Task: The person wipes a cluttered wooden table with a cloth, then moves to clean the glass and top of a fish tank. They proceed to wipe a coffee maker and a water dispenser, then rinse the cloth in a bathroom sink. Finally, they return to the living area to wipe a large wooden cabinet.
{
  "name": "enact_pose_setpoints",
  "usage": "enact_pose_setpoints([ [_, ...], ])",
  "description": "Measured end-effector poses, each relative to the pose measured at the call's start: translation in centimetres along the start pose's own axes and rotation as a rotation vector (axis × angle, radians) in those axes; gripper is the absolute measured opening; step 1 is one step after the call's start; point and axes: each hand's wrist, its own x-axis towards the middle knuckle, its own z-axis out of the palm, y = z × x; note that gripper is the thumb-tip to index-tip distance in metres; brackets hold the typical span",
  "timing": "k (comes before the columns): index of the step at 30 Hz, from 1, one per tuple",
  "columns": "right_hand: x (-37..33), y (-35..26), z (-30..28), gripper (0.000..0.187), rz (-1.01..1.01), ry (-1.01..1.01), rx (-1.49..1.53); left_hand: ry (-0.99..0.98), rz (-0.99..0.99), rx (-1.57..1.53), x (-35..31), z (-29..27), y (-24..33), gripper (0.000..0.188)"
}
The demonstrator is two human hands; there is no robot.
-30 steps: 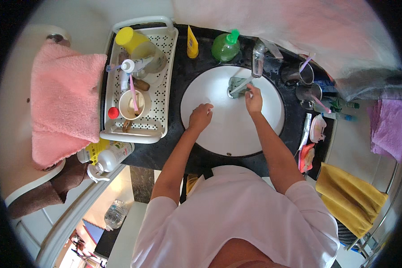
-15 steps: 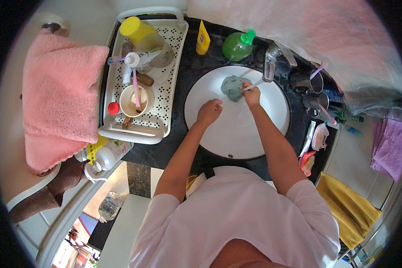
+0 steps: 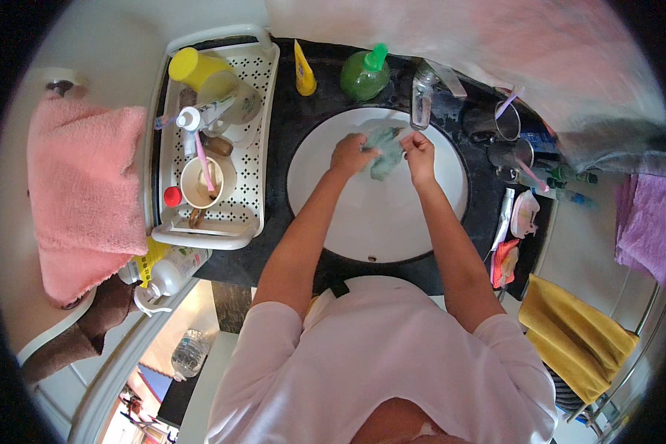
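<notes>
Where the black, glossy desk (image 3: 290, 122) surrounds a round white ceramic basin (image 3: 377, 229), the basin's near half lies bare in front of the person's pale shirt (image 3: 392, 340). Farther in, both hands sit over the basin's far half. The left hand (image 3: 351, 154) has its fingers curled closed on the left edge of a limp, crumpled grey-green cloth (image 3: 382, 164); the right hand (image 3: 419, 155) has its fingers pinched together on the right edge, though blur hides how much fabric they hold. The cloth thus lies between the two sets of fingers, neither hand clearly nearer, its longer side seeming to run from the basin's far rim towards its near one. Beyond that rim stand a shiny silver-grey tap (image 3: 422, 103) and a rounded, translucent green pump bottle (image 3: 365, 78).
</notes>
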Motion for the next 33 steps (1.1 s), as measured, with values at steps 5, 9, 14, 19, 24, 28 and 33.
enact_pose_setpoints([
  [5, 2.0, 0.1, -1.1, 0.010, -0.032, 0.094, 0.040, 0.142, -0.001, -0.394, 1.3, -3.1, 0.5, 0.056],
  [9, 2.2, 0.6, -1.5, 0.010, 0.077, 0.201, 0.141, 0.012, 0.012, -0.069, 1.1, -5.4, -0.5, 0.055],
  [14, 1.1, 0.1, -0.9, 0.010, 0.222, 0.239, 0.361, 0.120, -0.015, 0.307, -1.0, -3.9, -1.8, 0.037],
  [19, -0.2, -0.9, 0.1, 0.010, 0.277, 0.200, 0.401, 0.186, 0.043, 0.241, -1.7, -1.5, -0.9, 0.043],
  [24, -2.3, -3.0, 1.1, 0.017, 0.431, -0.010, 0.621, -0.021, 0.099, 0.031, -2.2, 0.2, 1.7, 0.066],
  [28, -1.7, -2.9, -0.7, 0.023, 0.484, -0.117, 0.884, 0.122, 0.111, 0.027, 0.2, 4.1, -3.6, 0.068],
  [33, 0.6, 4.8, -2.4, 0.032, 0.453, 0.268, 0.755, 0.020, -0.332, -1.072, -1.4, 2.8, 1.5, 0.057],
])
